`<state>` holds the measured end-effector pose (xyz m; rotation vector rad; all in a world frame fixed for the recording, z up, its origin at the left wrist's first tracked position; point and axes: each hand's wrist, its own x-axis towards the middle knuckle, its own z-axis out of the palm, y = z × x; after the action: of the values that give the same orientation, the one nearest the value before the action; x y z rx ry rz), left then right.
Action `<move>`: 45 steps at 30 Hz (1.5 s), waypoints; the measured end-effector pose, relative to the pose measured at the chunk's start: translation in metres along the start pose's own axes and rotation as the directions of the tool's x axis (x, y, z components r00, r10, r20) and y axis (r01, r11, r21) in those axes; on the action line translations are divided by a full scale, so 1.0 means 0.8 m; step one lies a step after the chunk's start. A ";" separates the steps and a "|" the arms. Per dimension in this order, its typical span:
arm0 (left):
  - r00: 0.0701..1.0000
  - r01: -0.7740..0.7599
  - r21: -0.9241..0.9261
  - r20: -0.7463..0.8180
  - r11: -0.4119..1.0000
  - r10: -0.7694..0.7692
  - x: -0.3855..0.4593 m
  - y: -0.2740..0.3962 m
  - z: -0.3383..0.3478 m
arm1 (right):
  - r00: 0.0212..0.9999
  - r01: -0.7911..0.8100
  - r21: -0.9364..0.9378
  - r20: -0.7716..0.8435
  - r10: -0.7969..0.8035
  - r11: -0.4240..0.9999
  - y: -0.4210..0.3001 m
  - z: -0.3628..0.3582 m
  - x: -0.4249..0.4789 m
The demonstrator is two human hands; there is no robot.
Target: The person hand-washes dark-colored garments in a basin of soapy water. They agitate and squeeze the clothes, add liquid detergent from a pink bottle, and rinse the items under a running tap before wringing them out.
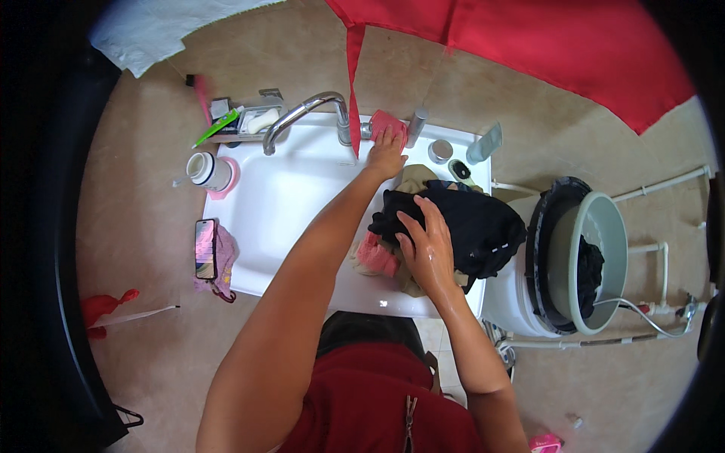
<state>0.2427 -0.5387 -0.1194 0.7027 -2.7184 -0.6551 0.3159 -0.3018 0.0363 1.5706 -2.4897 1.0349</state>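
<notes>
My left hand [387, 157] reaches to the back of a white sink [277, 209], its fingers laid over a pinkish-red ribbed item [391, 123] beside the faucet [308, 105]. Whether those fingers grip it or only rest on it cannot be seen. My right hand [429, 249] looks wet. Its fingers are spread over a heap of laundry at the sink's right side, and it holds nothing. A black garment [476, 221] tops the heap. A pink cloth [376, 256] and beige fabric [416, 176] show from under it.
Right of the sink, a pale green basin [617, 272] with dark cloth leans on a white bucket [504, 306]. A brush [461, 170], jar [440, 151] and tube [485, 144] line the back rim. A phone [205, 249] and cup [209, 170] are left. Red fabric [527, 45] hangs overhead.
</notes>
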 end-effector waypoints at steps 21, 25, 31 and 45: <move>0.979 -0.201 0.237 0.064 0.950 0.191 -0.121 -0.143 -0.047 | 0.964 0.168 0.158 0.179 -0.196 0.973 0.009 0.062 0.075; 0.992 -0.093 0.274 -0.059 0.957 0.113 -0.139 -0.209 -0.076 | 0.966 0.159 0.161 0.177 -0.187 0.974 0.009 0.074 0.095; 0.946 0.175 0.234 -0.308 0.956 -0.097 -0.125 -0.291 -0.102 | 0.993 -0.121 0.328 0.054 0.109 0.937 0.013 0.120 0.149; 0.886 0.221 0.042 -0.427 0.974 -0.182 -0.120 -0.262 -0.104 | 0.982 -0.185 -0.125 -0.059 0.179 0.975 0.078 0.197 0.255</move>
<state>0.4359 -0.6831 -0.1614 1.0283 -2.3030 -0.3682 0.2148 -0.5324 -0.0469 1.2889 -2.6483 0.8943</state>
